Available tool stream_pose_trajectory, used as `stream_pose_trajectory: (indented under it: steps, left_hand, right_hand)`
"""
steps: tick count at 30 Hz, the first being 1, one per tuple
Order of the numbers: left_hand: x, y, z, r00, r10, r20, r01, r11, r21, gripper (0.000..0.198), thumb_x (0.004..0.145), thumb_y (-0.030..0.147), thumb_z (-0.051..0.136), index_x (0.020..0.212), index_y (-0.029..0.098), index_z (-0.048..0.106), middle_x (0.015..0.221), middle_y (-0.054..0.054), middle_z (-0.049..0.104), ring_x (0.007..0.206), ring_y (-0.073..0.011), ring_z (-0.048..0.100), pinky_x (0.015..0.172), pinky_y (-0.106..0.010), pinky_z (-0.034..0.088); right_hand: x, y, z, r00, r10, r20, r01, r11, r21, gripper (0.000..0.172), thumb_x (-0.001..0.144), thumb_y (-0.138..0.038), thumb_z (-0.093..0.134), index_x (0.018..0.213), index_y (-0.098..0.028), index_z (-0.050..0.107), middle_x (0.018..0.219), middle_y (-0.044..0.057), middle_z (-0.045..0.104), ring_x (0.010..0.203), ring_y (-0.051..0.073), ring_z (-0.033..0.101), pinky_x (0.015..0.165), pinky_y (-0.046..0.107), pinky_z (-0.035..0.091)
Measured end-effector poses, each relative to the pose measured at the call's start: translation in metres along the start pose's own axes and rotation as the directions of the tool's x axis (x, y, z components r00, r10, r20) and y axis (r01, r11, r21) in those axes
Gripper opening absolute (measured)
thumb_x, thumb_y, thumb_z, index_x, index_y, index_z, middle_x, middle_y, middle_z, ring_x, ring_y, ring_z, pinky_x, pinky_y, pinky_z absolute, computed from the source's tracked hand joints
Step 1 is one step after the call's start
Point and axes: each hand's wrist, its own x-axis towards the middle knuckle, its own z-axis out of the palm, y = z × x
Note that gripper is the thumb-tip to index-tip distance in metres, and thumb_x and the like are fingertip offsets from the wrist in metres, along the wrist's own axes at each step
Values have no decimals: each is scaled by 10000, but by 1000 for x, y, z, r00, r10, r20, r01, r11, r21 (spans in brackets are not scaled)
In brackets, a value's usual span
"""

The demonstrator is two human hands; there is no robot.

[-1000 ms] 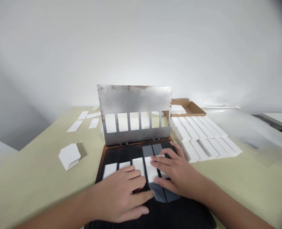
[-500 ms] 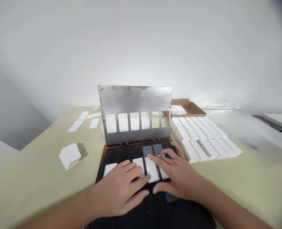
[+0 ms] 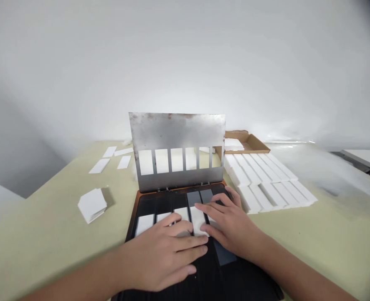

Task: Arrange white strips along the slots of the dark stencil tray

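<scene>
In front of me lies a black slotted board [image 3: 200, 267] with its metal lid [image 3: 175, 131] raised. The lid has a row of rectangular cut-outs. Several white cards lie in the board's slots, among them one card [image 3: 145, 223] at the left. My left hand [image 3: 168, 255] rests over the board, fingers stretched out and slightly apart, its fingertips near the lower edge of another white card [image 3: 198, 218]. My right hand [image 3: 230, 219] has its index finger at that card's upper part and its thumb at the lower right, gripping it lightly. Part of the row is hidden under both hands.
Neat rows of white card stacks [image 3: 266, 175] stand at the right, before a cardboard box [image 3: 255, 144] holding more white pieces. A small white stack [image 3: 92, 205] sits left on the yellowish table [image 3: 47, 234]. Several loose white cards [image 3: 124, 162] lie farther back.
My left hand has slid right and its fingers have straightened. My right thumb has moved up onto the white card, closer to the index finger. More of the dark slot below shows.
</scene>
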Motion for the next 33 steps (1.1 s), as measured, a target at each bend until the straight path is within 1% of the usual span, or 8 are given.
stream_pose_trajectory:
  steps: [8, 13, 16, 19, 21, 25, 28, 33]
  left_hand:
    - [-1, 0, 1, 996, -81, 20, 81, 997, 6, 430, 1065, 392, 614, 1453, 207, 600, 1455, -23, 683, 1110, -284, 605, 954, -464, 357]
    - [-1, 2, 1, 989, -147, 3, 147, 988, 49, 464, 1050, 424, 621, 1444, 181, 597, 1441, -58, 679, 1084, -291, 589, 952, -467, 356]
    - [-2, 2, 2, 976, -212, -44, 215, 974, 70, 409, 1035, 433, 630, 1364, 191, 645, 1342, -83, 706, 1076, -303, 578, 941, -464, 374]
    - [-4, 1, 3, 960, -276, -52, 280, 957, 82, 350, 1024, 393, 624, 1315, 203, 668, 1234, -113, 695, 1107, -335, 564, 939, -484, 394]
    - [-5, 0, 1, 956, -287, -63, 291, 953, 87, 343, 1017, 360, 621, 1314, 194, 668, 1265, -145, 656, 1126, -356, 551, 933, -502, 404]
    - [-7, -2, -3, 991, -124, -58, 129, 987, 90, 473, 1017, 292, 626, 1480, 204, 580, 1315, -168, 604, 1051, -322, 548, 889, -472, 427]
    - [-8, -3, -6, 998, -56, -15, 57, 996, 71, 571, 1013, 335, 656, 1547, 189, 516, 1288, -167, 609, 1024, -308, 553, 907, -468, 437]
    - [-6, -1, -5, 999, 38, -35, -38, 999, 24, 244, 993, 324, 690, 1213, 218, 697, 1155, -120, 634, 892, -252, 557, 829, -410, 433]
  right_hand:
    - [2, 0, 1, 1000, 1, -22, 0, 1000, 8, 349, 1062, -343, 624, 1405, -282, 645, 1210, 20, 794, 1161, 266, 591, 1255, 587, 116]
    - [3, -1, -3, 1000, 11, -4, -10, 1000, 25, 368, 1069, -196, 540, 1405, -311, 639, 1162, -6, 798, 1157, 248, 591, 1252, 577, 121]
    - [2, -1, -8, 999, 12, 51, -14, 999, 39, 359, 1079, -329, 575, 1435, -319, 615, 1213, 1, 779, 1197, 261, 572, 1253, 582, 118]
    - [0, -1, -11, 997, 3, 80, -7, 999, 53, 548, 999, -555, 684, 1479, -310, 582, 1253, 21, 765, 1219, 286, 557, 1264, 590, 99]
    - [-1, -1, -13, 996, 0, 88, -4, 999, 53, 579, 991, -590, 681, 1485, -308, 580, 1274, 25, 760, 1226, 294, 552, 1270, 602, 81]
    - [-2, -2, -16, 991, -8, 133, 3, 999, 34, 459, 1080, -482, 566, 1501, -299, 569, 1347, 36, 737, 1259, 303, 537, 1264, 630, 78]
    - [-2, -2, -18, 986, -33, 164, 30, 999, 23, 459, 1094, -452, 543, 1528, -303, 541, 1451, 18, 685, 1297, 311, 514, 1265, 635, 62]
    - [-2, 0, -16, 990, -23, 137, 19, 999, 31, 378, 1129, -428, 467, 1464, -310, 596, 1444, -21, 694, 1273, 283, 526, 1279, 613, 59]
